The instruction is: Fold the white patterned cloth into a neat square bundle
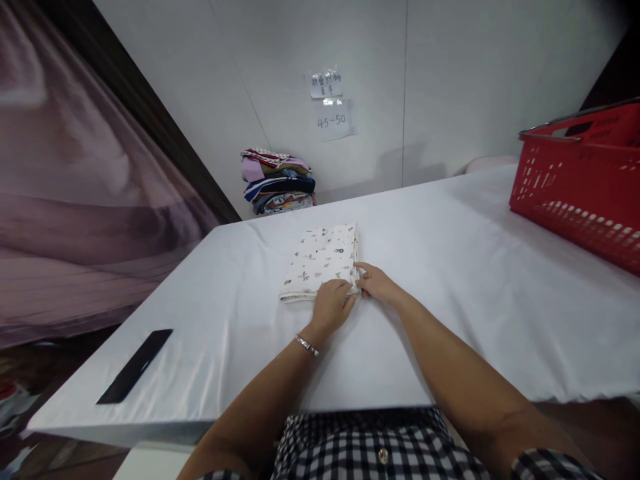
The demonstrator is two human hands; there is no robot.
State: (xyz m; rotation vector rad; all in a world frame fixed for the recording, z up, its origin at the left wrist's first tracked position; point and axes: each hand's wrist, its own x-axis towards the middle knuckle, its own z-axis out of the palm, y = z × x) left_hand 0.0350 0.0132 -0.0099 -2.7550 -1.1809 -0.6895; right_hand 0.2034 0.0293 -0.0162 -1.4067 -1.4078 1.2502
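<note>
Resting palm-down, the left hand (331,303) presses the folded cloth's (320,261) near edge, fingers loose, while the right hand (376,282) pinches its near right corner.

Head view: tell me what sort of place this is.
Probably a clothes-folding workstation rather than a home. A table draped in white cloth holds one folded printed garment under both hands, a stack of folded clothes sits by the wall beneath handwritten paper labels, and a red plastic basket waits alongside.
</note>
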